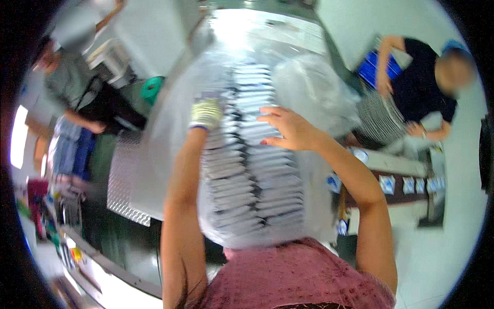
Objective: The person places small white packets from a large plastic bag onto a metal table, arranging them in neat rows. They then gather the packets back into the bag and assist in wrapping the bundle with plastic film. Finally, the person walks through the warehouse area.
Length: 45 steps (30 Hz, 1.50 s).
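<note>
Two long rows of flat white packets [275,175] stand on edge, packed side by side inside a large clear plastic bag [319,92] on the table. My left hand [207,112], in a cream striped knit glove, lies over the far part of the left row. Its greyish fingertips are blurred against the packets but look stretched out. My bare right hand [288,130] is over the right row, fingers and thumb spread, nothing between them. Whether its fingertips touch the packets I cannot tell.
A conveyor [365,177] with small blue-and-white packs runs at the right. One person [411,82] is at the far right, another [77,85] at the far left. A textured metal plate [123,177] juts from the table's left side. A green roll [151,90] is behind it.
</note>
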Each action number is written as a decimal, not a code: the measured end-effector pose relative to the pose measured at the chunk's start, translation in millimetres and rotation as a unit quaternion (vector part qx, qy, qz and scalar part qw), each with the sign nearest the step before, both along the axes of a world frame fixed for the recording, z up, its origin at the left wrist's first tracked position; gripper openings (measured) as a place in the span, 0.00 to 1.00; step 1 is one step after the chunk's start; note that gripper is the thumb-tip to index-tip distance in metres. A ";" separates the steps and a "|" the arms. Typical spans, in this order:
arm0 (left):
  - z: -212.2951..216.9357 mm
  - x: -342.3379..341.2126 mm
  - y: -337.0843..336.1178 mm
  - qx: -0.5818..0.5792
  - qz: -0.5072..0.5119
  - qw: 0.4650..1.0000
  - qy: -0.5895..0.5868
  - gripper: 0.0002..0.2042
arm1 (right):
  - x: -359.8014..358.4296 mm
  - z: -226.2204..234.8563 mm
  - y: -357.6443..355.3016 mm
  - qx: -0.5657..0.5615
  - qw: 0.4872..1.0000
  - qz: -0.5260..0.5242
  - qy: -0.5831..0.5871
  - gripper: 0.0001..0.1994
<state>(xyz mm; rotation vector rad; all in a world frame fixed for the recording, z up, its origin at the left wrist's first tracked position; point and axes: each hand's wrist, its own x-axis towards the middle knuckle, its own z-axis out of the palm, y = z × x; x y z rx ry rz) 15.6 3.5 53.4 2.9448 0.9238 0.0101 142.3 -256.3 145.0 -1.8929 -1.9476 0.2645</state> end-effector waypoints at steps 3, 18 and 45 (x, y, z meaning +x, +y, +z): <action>-2.0 -8.9 -0.4 0.083 0.010 0.996 0.006 0.27 | 17.6 4.0 -93.5 0.125 0.984 -0.123 0.028 0.21; -23.3 8.3 19.0 0.085 0.048 0.995 0.030 0.25 | 21.2 -190.7 -503.0 -0.165 0.843 -0.511 0.038 0.18; -43.6 -7.5 49.7 0.160 0.013 0.984 0.078 0.24 | 241.0 -234.8 -526.7 -0.379 0.754 -0.413 -0.342 0.13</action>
